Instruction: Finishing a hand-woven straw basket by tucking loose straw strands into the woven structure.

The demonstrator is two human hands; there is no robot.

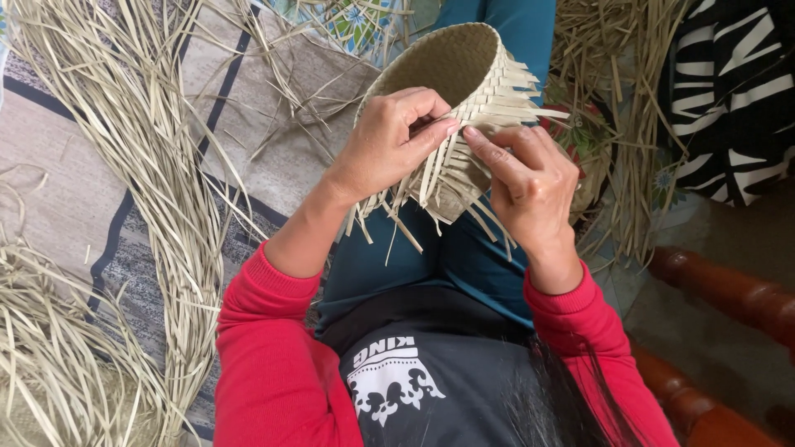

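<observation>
A half-woven basket (451,66) of pale palm strips rests over my lap, its opening turned toward me and loose strip ends fringing its rim. My left hand (389,145) grips the near rim, thumb and fingers pinching a strip. My right hand (530,186) meets it from the right, fingertips pressed on the same strip ends (443,165). Red sleeves cover both forearms.
Long bundles of dried palm strips (157,165) lie over a patterned mat (66,182) at the left. More strips (629,108) pile up at the upper right beside a black-and-white cloth (729,91). A reddish wooden furniture leg (729,290) stands at the right.
</observation>
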